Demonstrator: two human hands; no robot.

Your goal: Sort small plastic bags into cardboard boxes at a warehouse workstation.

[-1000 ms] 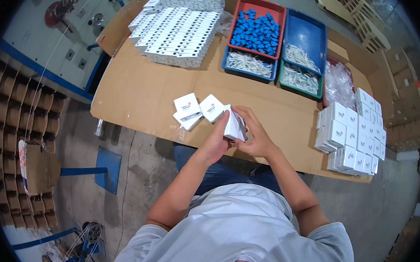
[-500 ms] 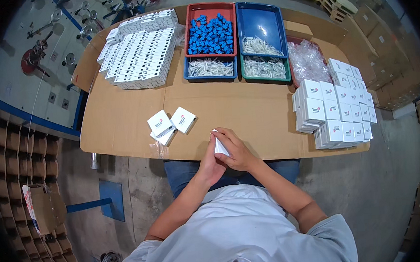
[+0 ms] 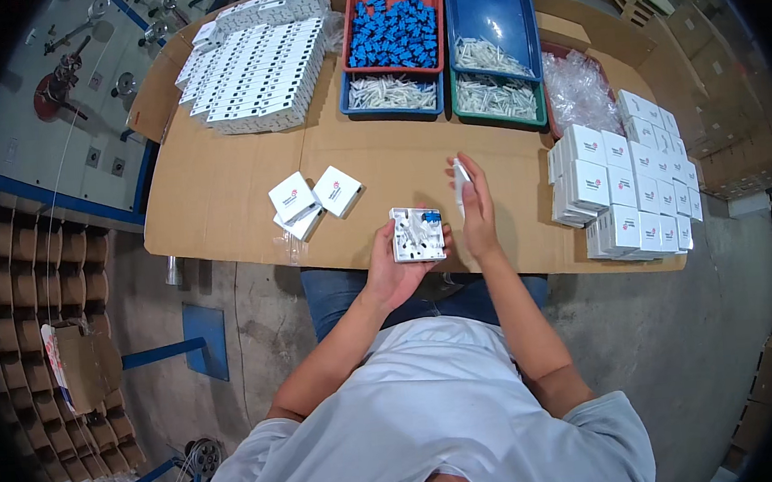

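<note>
Holding white box (image 3: pixel 419 251) in left hand (image 3: pixel 390 274) | right hand (image 3: pixel 479 218) gripping lid (image 3: pixel 461 180) | probably light, stiff, innards could tip out; best held by side walls

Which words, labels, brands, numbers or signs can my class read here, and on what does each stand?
Piled white boxes on the right: a red mark with dark print, too small to read.
Loose white boxes: similar print, too small to read.
Brown carton, far left: coloured marks, unreadable.
Open box in the left hand: no lettering visible.
</note>
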